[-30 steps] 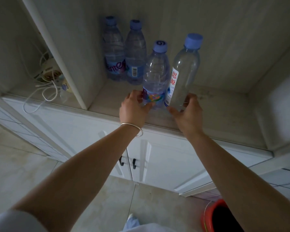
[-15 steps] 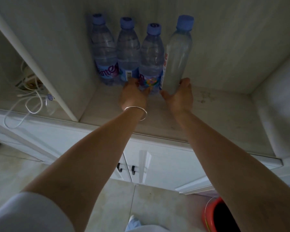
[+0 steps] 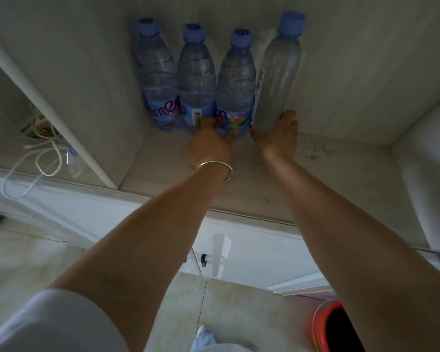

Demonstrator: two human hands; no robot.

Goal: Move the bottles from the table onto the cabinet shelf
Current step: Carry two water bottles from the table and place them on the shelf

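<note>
Several clear bottles with blue caps stand upright in a row against the back wall of the cabinet shelf (image 3: 341, 174). From the left: a bottle with a blue label (image 3: 158, 80), a second one (image 3: 196, 77), a third with a colourful label (image 3: 235, 80), and a taller slim bottle with a white label (image 3: 277, 72). My left hand (image 3: 210, 142), a bangle on its wrist, grips the base of the third bottle. My right hand (image 3: 277, 134) wraps around the base of the tall slim bottle. Both bottles rest on the shelf.
A vertical divider (image 3: 69, 123) closes the compartment on the left; beyond it lie white cables and a power strip (image 3: 41, 148). White cabinet doors with dark handles (image 3: 203, 259) are below the shelf. A red bucket (image 3: 333, 326) stands on the tiled floor at lower right.
Both hands have pushed their bottles back across the shelf, from near the front edge to the back wall, in line with the two bottles there.
</note>
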